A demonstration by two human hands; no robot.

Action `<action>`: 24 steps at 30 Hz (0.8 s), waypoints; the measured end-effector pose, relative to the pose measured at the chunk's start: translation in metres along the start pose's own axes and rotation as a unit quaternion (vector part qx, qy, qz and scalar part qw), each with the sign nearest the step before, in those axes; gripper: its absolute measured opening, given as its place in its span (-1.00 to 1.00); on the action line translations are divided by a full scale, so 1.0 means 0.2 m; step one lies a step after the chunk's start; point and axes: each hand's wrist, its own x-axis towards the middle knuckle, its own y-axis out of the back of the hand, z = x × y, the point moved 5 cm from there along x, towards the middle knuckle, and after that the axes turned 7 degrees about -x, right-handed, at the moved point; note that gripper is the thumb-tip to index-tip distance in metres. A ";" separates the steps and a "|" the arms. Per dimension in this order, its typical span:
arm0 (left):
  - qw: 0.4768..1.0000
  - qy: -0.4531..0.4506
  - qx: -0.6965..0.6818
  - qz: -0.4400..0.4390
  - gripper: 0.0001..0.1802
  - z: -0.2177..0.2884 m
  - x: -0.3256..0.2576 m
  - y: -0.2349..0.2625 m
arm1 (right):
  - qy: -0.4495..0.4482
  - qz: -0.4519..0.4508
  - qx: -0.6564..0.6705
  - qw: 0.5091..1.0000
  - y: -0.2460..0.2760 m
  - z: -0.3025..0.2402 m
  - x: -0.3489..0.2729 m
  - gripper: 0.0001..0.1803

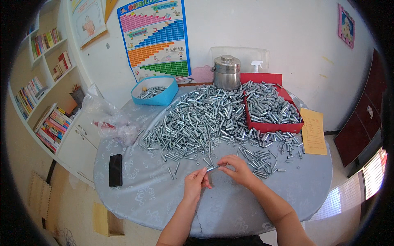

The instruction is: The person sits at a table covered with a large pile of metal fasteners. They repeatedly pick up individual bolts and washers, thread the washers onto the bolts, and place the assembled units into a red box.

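Note:
Above the near part of the table, my left hand (196, 183) and my right hand (237, 169) meet at one short, silvery metal anchor bolt (212, 168). Left fingers pinch its lower left end, while right fingertips close on its upper right end. Whether it is one piece or a bolt inside a sleeve is too small to tell. Just beyond my hands spreads a big heap of loose bolts (184, 127). Short metal sleeves (266, 164) lie scattered beside my right hand, and more sleeves fill a red box (274, 126) behind them.
At the back left stands a light-blue box (166, 95) holding small metal parts. A steel canister (227, 76) rises behind the heap. The grey-covered table (152, 209) carries a black phone (115, 170), a plastic bag (111, 119) and a yellow paper sheet (314, 133) at right.

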 end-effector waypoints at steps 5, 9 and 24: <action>0.998 -0.031 0.052 -0.002 -0.76 0.02 -0.02 -0.03 | -0.060 -0.062 -0.006 0.996 -0.03 0.05 -0.02 -0.78; 0.997 -0.047 0.063 0.002 -0.75 0.01 -0.01 -0.02 | -0.100 -0.083 0.019 0.991 -0.05 0.05 -0.03 -0.77; 0.998 -0.031 0.053 -0.025 -0.70 0.00 -0.03 -0.06 | -0.241 -0.143 -0.023 0.960 -0.06 0.12 -0.07 -0.67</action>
